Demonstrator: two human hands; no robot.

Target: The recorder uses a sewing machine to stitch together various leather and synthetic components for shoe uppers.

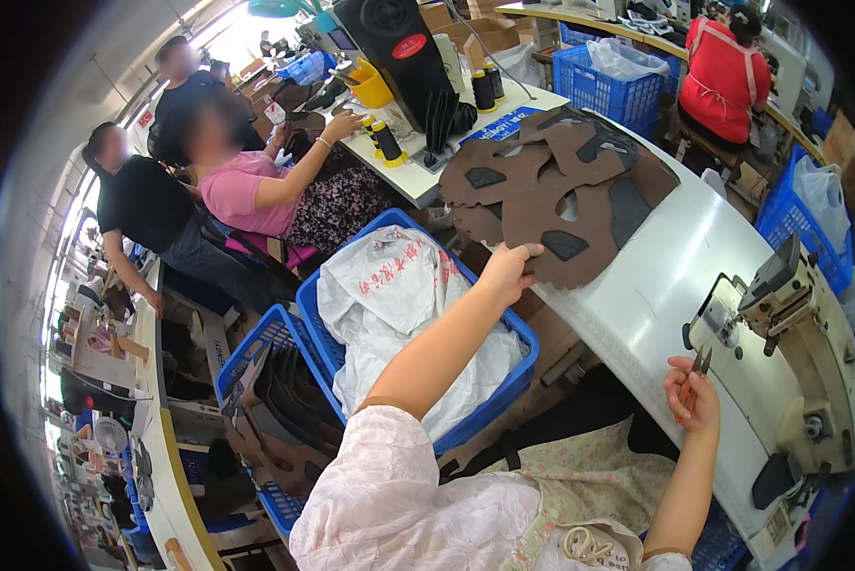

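Brown cut leather-like pieces [537, 224] with openings and dark grey patches lie overlapping at the far end of the white table. My left hand [511, 273], its arm stretched out, pinches the near edge of the top piece between thumb and fingers. Close to the sewing machine [798, 324], my right hand [696, 402] is closed around thread snips [701, 366] with orange handles. Their pointed blades stick up out of the fist. The machine's needle area stands just beyond this hand, apart from it.
Below my left arm, a blue crate [522, 366] holds a white plastic bag [380, 285]. Another blue crate [280, 333] beside it contains dark cut pieces. A black machine [399, 62] and thread spools [386, 141] stand on the table ahead. Several people are nearby, one in pink [256, 195] seated left.
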